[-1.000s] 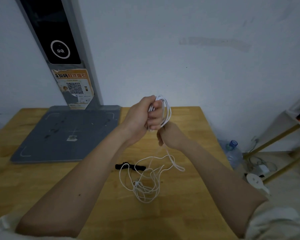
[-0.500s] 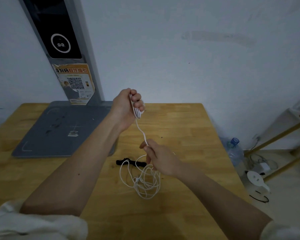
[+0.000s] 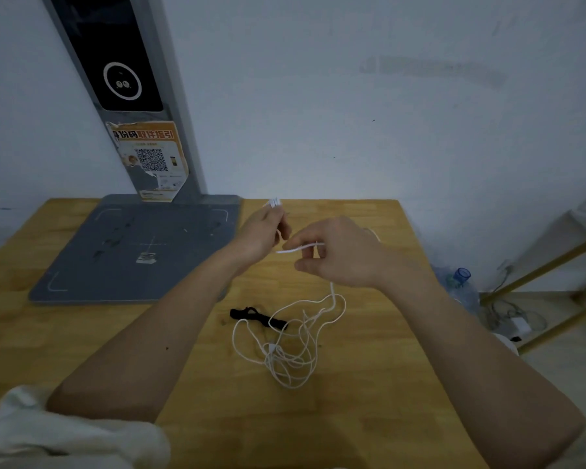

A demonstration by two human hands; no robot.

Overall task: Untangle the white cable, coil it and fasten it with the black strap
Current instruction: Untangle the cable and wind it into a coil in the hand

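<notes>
The cable [image 3: 286, 346] is thin and white, and most of it lies in a loose tangle of overlapping loops on the wooden table [image 3: 352, 418], near the middle, with a small white lump, perhaps a plug, in the thick of the knot. One strand rises from the heap to the right hand [image 3: 339, 253], runs across between its fingers and goes on to the left hand [image 3: 261, 231]. The left hand is closed round a short bunch of cable, whose white end pokes out above the fist. The right hand pinches the strand with curled fingers and thumb, just right of the left hand; the two hands are close but not touching, both held above the table.

The strap [image 3: 257, 318] is black, short and flat, lying on the table at the upper left edge of the tangle; one loop of cable crosses its right end, so that end is partly covered.

How many turns the left hand holds cannot be told, since the fingers hide them. The strand is blurred between the hands. Both sleeves [image 3: 65, 431] are cut off by the lower edge. Behind the hands a grey base plate [image 3: 132, 252] with an upright post lies on the table's far left. Right of the table, on the floor, stand a water bottle [image 3: 460, 289] and some dim clutter that is hard to make out
</notes>
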